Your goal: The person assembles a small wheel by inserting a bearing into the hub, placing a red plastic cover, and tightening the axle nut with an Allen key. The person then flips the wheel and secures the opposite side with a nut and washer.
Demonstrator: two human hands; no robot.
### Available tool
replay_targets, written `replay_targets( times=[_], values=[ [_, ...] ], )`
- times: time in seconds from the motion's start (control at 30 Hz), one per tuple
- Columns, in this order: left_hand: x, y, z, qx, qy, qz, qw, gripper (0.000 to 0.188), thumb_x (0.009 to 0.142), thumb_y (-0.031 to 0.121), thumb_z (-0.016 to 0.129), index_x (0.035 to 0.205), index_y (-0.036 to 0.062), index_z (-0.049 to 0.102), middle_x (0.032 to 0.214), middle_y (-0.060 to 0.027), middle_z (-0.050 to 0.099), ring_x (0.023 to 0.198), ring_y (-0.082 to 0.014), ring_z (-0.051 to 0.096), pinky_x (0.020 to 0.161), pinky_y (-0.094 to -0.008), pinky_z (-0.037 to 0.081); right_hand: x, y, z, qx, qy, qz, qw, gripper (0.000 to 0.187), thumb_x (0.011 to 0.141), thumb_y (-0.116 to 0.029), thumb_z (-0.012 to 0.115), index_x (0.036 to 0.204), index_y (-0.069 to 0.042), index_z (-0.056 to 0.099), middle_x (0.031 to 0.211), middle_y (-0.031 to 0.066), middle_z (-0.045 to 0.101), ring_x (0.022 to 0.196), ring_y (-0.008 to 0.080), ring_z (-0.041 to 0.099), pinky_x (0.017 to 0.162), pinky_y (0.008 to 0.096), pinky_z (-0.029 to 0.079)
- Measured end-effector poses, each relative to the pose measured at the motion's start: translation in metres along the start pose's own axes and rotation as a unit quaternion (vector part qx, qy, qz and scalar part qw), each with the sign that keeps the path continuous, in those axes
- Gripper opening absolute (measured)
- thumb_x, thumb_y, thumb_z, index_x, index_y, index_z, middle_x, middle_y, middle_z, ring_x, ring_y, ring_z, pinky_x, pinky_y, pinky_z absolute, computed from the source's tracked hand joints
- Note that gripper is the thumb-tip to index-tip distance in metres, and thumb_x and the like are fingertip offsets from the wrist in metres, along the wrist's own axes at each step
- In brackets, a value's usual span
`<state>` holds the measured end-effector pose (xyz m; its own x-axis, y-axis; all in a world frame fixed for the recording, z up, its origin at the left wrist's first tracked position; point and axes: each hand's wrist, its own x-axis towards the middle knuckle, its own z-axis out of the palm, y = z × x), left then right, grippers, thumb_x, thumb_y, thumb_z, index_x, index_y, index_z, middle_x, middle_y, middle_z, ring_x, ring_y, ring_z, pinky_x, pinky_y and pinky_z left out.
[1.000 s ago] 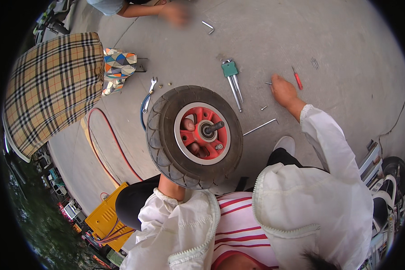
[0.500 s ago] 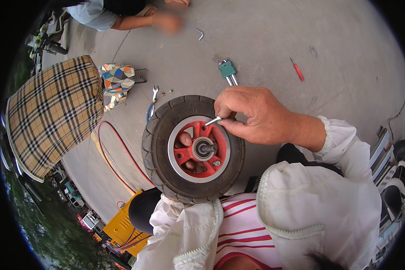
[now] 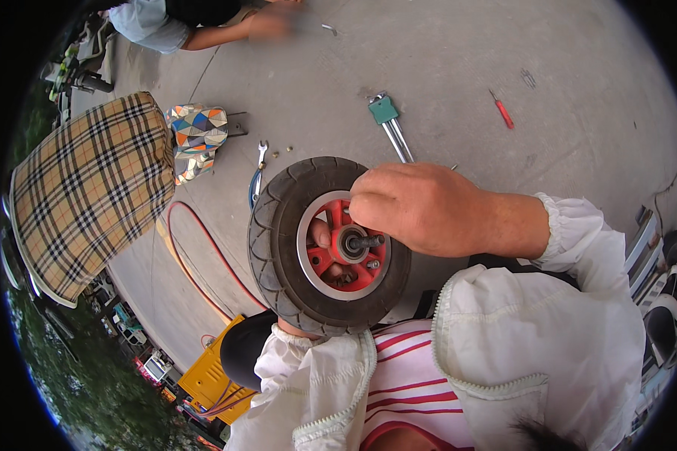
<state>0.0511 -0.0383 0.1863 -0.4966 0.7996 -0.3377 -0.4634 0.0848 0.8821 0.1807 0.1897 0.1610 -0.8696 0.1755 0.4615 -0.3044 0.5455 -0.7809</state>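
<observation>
Right hand pinched shut on a tool at the wheel hub; left hand under the wheel, fingers through the red spokes, gripping it.
Wheel held over the lap, tilted. Beyond on the concrete: hex key set, red screwdriver, wrench, checked cloth.

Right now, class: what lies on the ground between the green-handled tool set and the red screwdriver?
Nothing: the head view shows bare concrete between the green-handled tool set and the red screwdriver.
</observation>
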Motion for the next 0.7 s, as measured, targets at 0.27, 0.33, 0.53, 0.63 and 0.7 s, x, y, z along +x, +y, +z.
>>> replay_targets(
  times=[0.27,0.33,0.53,0.63,0.7],
  values=[
    [-0.001,-0.001,-0.002,-0.004,0.002,0.003,1.000,0.048,0.088,0.004,0.069,0.132,0.0094,0.051,0.126,-0.0020,0.054,0.114,-0.0161,0.057,0.093,-0.0266,0.052,-0.003,0.007,0.006,0.014,-0.013,0.024,1.000,0.020,0.082,-0.001,0.067,0.100,-0.002,0.059,0.092,0.0124,0.063,0.083,0.0297,0.064,0.070,0.0379,0.054],
    [-0.003,-0.002,-0.003,-0.006,0.003,0.004,1.000,0.048,0.088,0.004,0.069,0.132,0.0094,0.051,0.126,-0.0020,0.054,0.114,-0.0161,0.057,0.093,-0.0267,0.052,-0.005,0.008,0.006,-0.010,-0.003,0.028,1.000,0.020,0.082,-0.002,0.068,0.100,-0.002,0.059,0.092,0.0124,0.063,0.082,0.0297,0.064,0.070,0.0379,0.053],
    [-0.007,-0.001,-0.003,-0.005,0.003,0.005,1.000,0.049,0.088,0.004,0.069,0.132,0.0093,0.050,0.127,-0.0021,0.054,0.114,-0.0163,0.057,0.093,-0.0268,0.052,-0.004,0.007,0.013,-0.038,0.013,0.022,0.999,0.023,0.079,-0.006,0.073,0.097,-0.002,0.058,0.089,0.0118,0.061,0.080,0.0292,0.063,0.068,0.0370,0.053],
    [-0.006,-0.003,-0.003,-0.007,0.002,0.006,1.000,0.049,0.088,0.004,0.069,0.132,0.0093,0.050,0.127,-0.0022,0.054,0.114,-0.0163,0.057,0.093,-0.0269,0.051,-0.007,0.012,0.020,-0.071,0.039,-0.009,0.997,0.016,0.081,-0.010,0.067,0.086,-0.005,0.053,0.080,0.0086,0.052,0.074,0.0262,0.059,0.064,0.0372,0.050],
    [-0.006,-0.004,-0.004,-0.007,0.002,0.006,1.000,0.049,0.088,0.005,0.069,0.132,0.0093,0.050,0.127,-0.0022,0.054,0.114,-0.0164,0.057,0.094,-0.0270,0.051,-0.006,0.012,0.019,-0.058,0.045,-0.008,0.997,0.014,0.081,-0.010,0.066,0.088,-0.005,0.054,0.082,0.0084,0.053,0.075,0.0260,0.060,0.065,0.0364,0.051]
  ],
)
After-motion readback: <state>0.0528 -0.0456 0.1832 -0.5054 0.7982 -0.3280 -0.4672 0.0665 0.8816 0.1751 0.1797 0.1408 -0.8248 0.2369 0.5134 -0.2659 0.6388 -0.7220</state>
